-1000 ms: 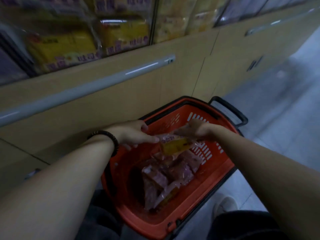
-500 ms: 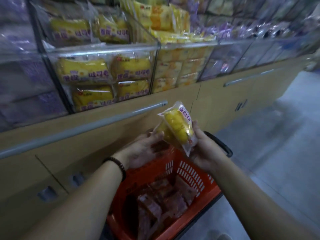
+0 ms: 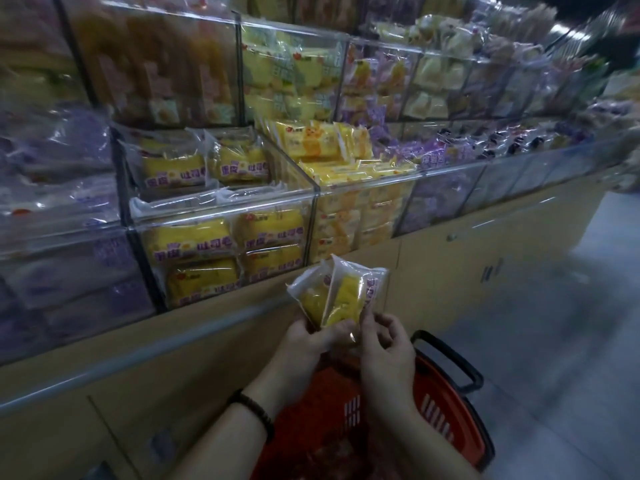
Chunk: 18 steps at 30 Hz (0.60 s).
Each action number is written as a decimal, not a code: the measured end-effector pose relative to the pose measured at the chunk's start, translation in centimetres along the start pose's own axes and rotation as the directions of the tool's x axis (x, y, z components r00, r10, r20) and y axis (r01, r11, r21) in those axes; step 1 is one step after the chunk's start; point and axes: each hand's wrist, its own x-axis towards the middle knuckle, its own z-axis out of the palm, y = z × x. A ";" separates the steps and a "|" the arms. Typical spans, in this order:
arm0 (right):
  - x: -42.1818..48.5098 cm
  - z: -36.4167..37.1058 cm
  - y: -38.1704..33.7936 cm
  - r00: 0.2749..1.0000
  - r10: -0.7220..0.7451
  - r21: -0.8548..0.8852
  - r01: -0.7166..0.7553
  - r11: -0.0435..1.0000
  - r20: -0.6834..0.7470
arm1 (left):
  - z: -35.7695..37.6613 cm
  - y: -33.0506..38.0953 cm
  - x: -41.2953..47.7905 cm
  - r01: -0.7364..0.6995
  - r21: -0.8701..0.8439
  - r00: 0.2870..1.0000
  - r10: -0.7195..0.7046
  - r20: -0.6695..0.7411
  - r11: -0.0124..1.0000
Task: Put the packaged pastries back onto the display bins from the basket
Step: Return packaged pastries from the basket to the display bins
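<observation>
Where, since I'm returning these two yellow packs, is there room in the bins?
Atop the flat packs in the yellow-roll bin, between its front wall and the upright packs behind. The right-hand bin is heaped past its rim; the purple bin looks full.

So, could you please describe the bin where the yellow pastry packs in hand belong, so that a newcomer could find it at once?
Along the tan counter, look at the front row of clear bins, above and left of the two held packs. It is the bin of deep-yellow loaves with purple lettering; its left neighbour holds purple packs, its right one paler yellow packs.
</observation>
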 end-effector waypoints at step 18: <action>-3.8 2.2 -16.0 0.456 -0.528 -0.491 0.867 0.083 0.717 | -2.4 21.5 -9.9 -0.194 0.656 0.981 0.148 0.126 0.730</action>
